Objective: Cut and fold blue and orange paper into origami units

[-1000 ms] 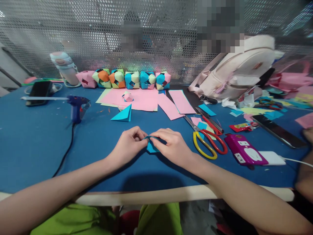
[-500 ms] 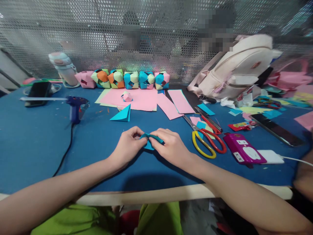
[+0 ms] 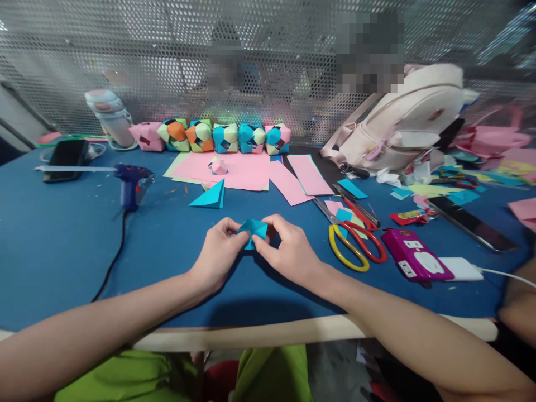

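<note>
A small piece of folded blue paper (image 3: pixel 256 228) is held just above the table, between both hands. My left hand (image 3: pixel 220 248) pinches its left side, thumb in front. On its right side my right hand (image 3: pixel 288 245) grips it between thumb and fingers; some fingertips are hidden behind the paper. Beyond the hands lies another folded blue paper (image 3: pixel 211 195), shaped like a triangle. A small pink folded paper piece (image 3: pixel 218 166) rests on pink paper sheets (image 3: pixel 247 173). Several folded paper balls (image 3: pixel 226 138) stand in a row at the back.
Left are a blue glue gun (image 3: pixel 130 184) with its cord, a phone (image 3: pixel 65 159) and a bottle (image 3: pixel 109 117). Right are scissors (image 3: pixel 349 245), a purple box-like device (image 3: pixel 416 257), another phone (image 3: pixel 473 223) and a pale backpack (image 3: pixel 402 120). Another person's arm (image 3: pixel 519 296) shows at the right edge.
The blue paper between my hands has been turned and opened up, so more of its inner surface shows. My right fingers have shifted along its right edge.
</note>
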Motion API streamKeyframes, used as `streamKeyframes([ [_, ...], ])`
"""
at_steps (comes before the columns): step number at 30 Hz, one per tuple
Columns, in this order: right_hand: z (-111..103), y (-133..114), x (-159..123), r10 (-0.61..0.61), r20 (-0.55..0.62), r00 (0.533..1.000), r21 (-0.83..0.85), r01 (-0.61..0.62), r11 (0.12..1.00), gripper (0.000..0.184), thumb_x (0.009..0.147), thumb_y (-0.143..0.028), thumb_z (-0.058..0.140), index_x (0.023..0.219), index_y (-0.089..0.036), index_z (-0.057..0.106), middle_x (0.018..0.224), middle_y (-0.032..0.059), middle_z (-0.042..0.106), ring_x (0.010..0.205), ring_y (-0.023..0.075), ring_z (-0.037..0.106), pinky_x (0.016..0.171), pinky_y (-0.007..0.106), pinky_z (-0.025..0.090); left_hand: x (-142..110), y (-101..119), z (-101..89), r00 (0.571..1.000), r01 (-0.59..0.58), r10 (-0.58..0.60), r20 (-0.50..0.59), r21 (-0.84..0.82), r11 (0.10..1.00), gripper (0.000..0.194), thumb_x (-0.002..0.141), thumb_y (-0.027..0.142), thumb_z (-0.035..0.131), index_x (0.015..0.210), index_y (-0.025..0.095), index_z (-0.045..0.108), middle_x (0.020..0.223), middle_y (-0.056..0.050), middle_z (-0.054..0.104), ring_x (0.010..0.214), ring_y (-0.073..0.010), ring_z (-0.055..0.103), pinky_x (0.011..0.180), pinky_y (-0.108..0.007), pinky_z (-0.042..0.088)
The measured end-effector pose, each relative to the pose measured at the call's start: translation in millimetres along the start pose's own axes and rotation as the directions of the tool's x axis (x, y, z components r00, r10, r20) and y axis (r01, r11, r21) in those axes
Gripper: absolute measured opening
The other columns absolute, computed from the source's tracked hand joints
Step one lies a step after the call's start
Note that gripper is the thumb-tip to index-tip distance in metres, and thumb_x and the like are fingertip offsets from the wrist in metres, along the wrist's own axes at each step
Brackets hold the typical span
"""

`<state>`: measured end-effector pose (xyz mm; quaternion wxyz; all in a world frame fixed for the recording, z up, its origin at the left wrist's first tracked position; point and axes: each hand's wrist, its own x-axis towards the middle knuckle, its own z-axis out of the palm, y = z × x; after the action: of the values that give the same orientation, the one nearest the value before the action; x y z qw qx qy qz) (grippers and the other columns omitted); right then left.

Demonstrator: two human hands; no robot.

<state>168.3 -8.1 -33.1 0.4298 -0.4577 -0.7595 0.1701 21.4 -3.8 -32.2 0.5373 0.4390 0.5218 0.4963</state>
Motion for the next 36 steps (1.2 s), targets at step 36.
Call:
streamKeyframes([
  [36, -1.6, 9.0, 1.0, -0.398, -0.109, 0.911, -0.085, 0.391, 0.917, 0.016, 0.091, -0.011, 0.049, 0.098, -0.018, 0.061, 0.086, 0.0065, 0.063, 0.079, 0.0149, 0.062, 0.072, 0.028, 0.052, -6.2, 4.1, 2.3, 0.99, 0.071, -0.045, 0.136, -0.192, 0.979, 0.014, 0.067, 0.016, 0.069, 0.07, 0.015, 0.056, 0.066, 0.005, 0.056, 0.057, -0.0092, 0.058, 0.052, -0.023, 0.054],
])
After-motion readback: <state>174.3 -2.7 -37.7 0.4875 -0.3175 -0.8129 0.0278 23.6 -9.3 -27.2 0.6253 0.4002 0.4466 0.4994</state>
